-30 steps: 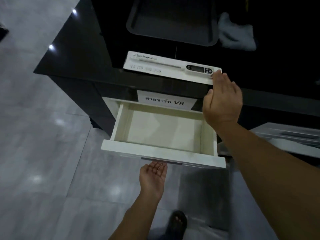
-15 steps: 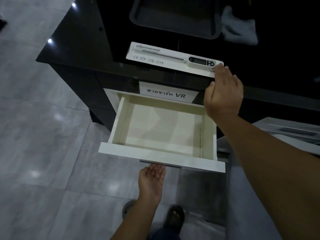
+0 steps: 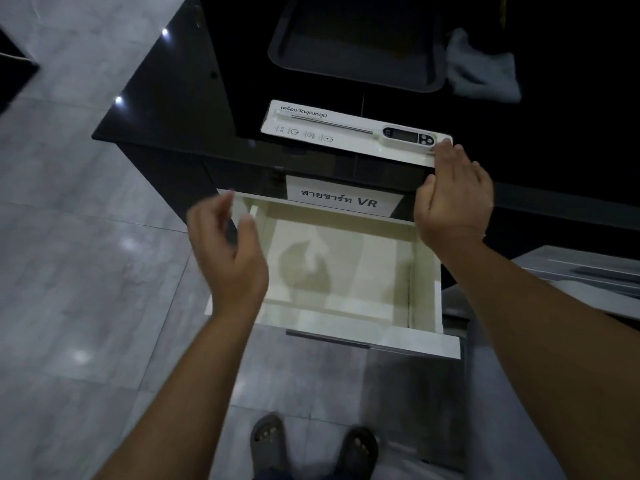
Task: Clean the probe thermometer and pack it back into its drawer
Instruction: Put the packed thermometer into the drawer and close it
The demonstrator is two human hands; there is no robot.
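Note:
A white probe thermometer with a long metal probe lies in its white labelled case on the front edge of the black counter. Below it a white drawer stands pulled out, with nothing inside. My right hand is spread, its fingertips touching the case's right end beside the thermometer's display. My left hand hovers, blurred and with fingers apart, over the drawer's left side, holding nothing.
A dark tray and a crumpled grey cloth lie further back on the black counter. A paper label is stuck above the drawer. A grey unit stands at right. My sandalled feet stand on grey tiles.
My left hand has risen from under the drawer's front handle to above the drawer's left side. My right hand has stayed at the case's right end.

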